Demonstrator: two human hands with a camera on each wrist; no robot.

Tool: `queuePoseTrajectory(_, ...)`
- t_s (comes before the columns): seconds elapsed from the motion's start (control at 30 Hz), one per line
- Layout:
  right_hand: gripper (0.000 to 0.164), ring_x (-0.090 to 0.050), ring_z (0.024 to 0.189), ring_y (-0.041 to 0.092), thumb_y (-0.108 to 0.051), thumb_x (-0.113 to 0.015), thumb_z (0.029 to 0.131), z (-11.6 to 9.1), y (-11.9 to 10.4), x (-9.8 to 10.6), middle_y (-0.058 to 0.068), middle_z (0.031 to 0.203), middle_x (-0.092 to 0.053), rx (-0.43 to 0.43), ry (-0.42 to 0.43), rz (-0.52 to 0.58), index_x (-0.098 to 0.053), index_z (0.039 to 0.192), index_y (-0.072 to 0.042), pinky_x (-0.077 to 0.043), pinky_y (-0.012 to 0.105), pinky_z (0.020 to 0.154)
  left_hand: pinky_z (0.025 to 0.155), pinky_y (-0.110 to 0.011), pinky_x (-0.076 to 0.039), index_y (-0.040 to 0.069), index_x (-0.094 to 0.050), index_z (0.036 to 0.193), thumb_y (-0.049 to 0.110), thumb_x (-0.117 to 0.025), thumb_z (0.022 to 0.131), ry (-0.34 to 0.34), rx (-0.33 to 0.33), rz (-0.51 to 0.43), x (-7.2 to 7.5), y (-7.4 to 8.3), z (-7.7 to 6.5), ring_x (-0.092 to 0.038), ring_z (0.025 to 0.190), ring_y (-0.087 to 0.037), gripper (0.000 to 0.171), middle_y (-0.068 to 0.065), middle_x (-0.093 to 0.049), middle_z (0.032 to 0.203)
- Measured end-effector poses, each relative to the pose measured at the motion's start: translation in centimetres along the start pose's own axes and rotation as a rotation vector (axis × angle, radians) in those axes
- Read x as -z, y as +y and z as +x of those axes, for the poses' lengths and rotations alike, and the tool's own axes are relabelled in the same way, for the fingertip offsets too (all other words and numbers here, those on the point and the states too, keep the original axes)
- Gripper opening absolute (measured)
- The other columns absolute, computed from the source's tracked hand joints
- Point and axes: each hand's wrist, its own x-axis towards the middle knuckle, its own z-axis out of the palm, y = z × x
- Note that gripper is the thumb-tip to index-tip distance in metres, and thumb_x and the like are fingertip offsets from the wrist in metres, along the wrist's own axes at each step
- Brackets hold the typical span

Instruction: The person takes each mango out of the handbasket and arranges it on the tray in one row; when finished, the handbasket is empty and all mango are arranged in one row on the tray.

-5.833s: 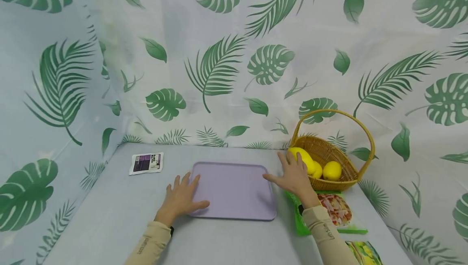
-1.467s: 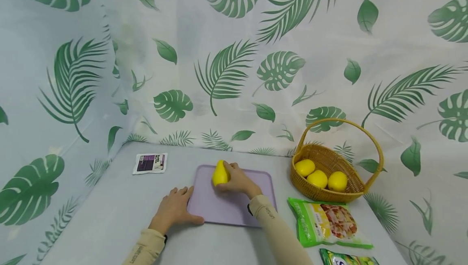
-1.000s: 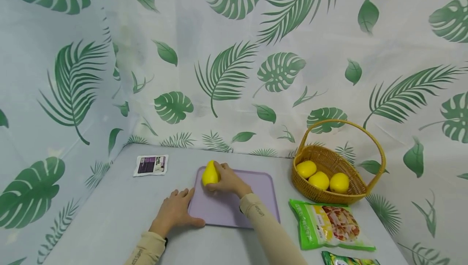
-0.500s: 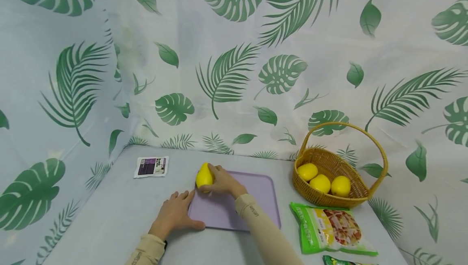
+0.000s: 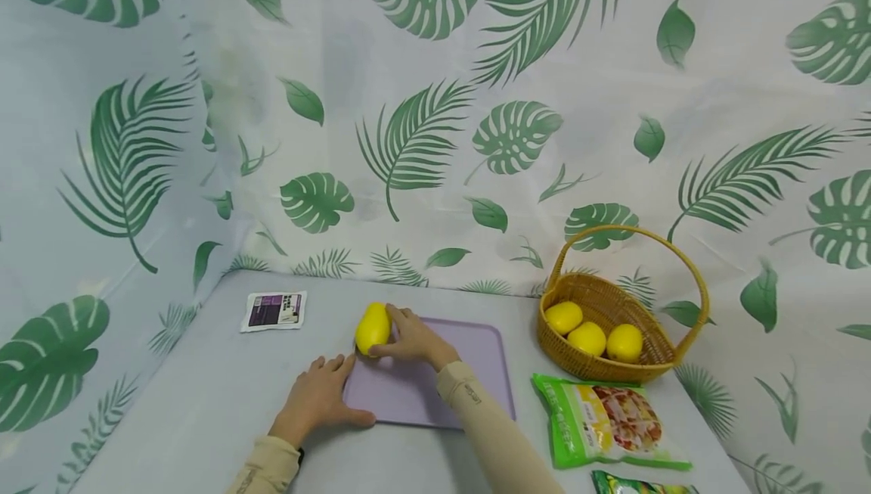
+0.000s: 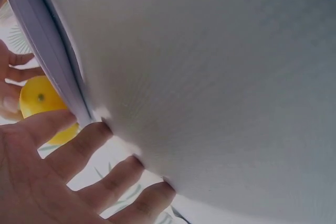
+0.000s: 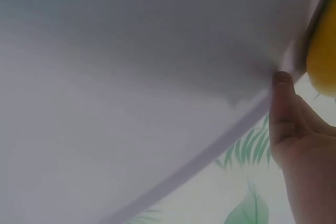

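Note:
A yellow mango [image 5: 373, 329] lies at the far left corner of the light purple tray [image 5: 435, 403]. My right hand [image 5: 415, 339] is beside it, with thumb and fingers spread along the mango's right side. In the right wrist view a gap shows between a fingertip at the tray surface and the mango [image 7: 323, 56]. My left hand [image 5: 320, 396] rests flat at the tray's left edge, its fingers spread and its thumb at the near left corner. From the left wrist view, the mango [image 6: 39, 95] sits just past those fingertips, and the right hand's fingers look straight.
A wicker basket [image 5: 578, 365] with a tall handle stands at the back right, holding several lemons [image 5: 587, 338]. Before it lie a green food bag [image 5: 612, 422] and a second green packet [image 5: 640, 485]. A small white and purple packet [image 5: 274, 312] lies at the back left.
My right hand has carried the mango from the basket leftward to the tray's far left corner, and its fingers have loosened around it. The left hand has stayed at the tray's left edge.

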Motion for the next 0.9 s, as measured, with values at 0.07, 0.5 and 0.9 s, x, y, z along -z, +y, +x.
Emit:
queuePoseTrajectory(0.07,0.105,-0.040,0.147,0.037,-0.065,-0.070,0.081,-0.5,0.4,0.3,0.020,0.162,-0.034,-0.003,0.000,-0.011,-0.023,0.161,-0.015,-0.038,0.056,0.120,0.104,-0.073,-0.042,0.003,-0.046,0.149,0.074,-0.081,0.059,-0.001,-0.002,-0.002,-0.1,0.0,-0.1,-0.045,0.135,-0.056,0.120,-0.025,-0.052,0.148)
queuePoseTrajectory(0.5,0.100,-0.032,0.149,0.046,-0.058,-0.071,0.083,-4.1,3.7,5.2,0.020,0.162,-0.032,-0.045,0.052,-0.097,-0.026,0.160,-0.014,-0.032,0.064,0.119,0.104,-0.073,-0.041,0.004,-0.045,0.149,0.075,-0.081,0.059,-0.005,-0.012,0.013,-0.3,-0.4,0.2,-0.044,0.134,-0.058,0.120,-0.026,-0.052,0.148)
queuePoseTrajectory(0.9,0.098,-0.028,0.151,0.045,-0.058,-0.069,0.086,-7.2,7.9,10.2,0.023,0.164,-0.026,-0.074,0.133,-0.083,-0.024,0.160,-0.013,-0.031,0.064,0.120,0.106,-0.074,-0.039,0.004,-0.045,0.150,0.074,-0.081,0.060,-0.036,0.010,-0.008,-0.1,-0.1,0.2,-0.042,0.137,-0.057,0.120,-0.026,-0.050,0.149)
